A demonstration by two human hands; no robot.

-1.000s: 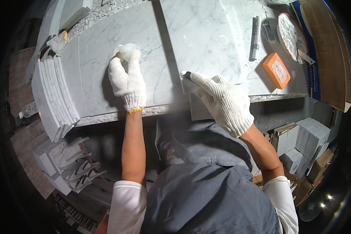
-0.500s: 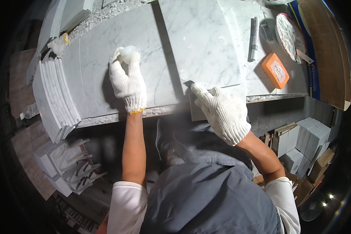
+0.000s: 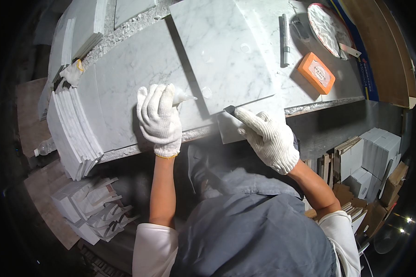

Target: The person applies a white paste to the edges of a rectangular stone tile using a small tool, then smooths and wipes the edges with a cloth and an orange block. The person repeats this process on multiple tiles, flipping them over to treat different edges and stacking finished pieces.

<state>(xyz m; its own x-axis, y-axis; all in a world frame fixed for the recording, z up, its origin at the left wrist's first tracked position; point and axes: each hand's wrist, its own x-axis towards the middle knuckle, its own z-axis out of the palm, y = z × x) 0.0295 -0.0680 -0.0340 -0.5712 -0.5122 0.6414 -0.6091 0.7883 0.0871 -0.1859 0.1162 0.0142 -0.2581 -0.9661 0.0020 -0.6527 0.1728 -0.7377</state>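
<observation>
- The left hand (image 3: 160, 119) has turned since the earlier frame, swinging the nozzle of a white bottle (image 3: 182, 97) rightward, toward the marble slab (image 3: 226, 55).
- Its fingers curl closed around the bottle, which juts out on the thumb side — apparently light and soft-walled, best held round the body.
- The right hand (image 3: 270, 141), nearly closed, pinches a small dark tool (image 3: 230, 110) at its fingertips.
- Just beyond that hand, the slab looks heavy, stiff, smooth and chip-prone — best gripped by opposite edges.
</observation>
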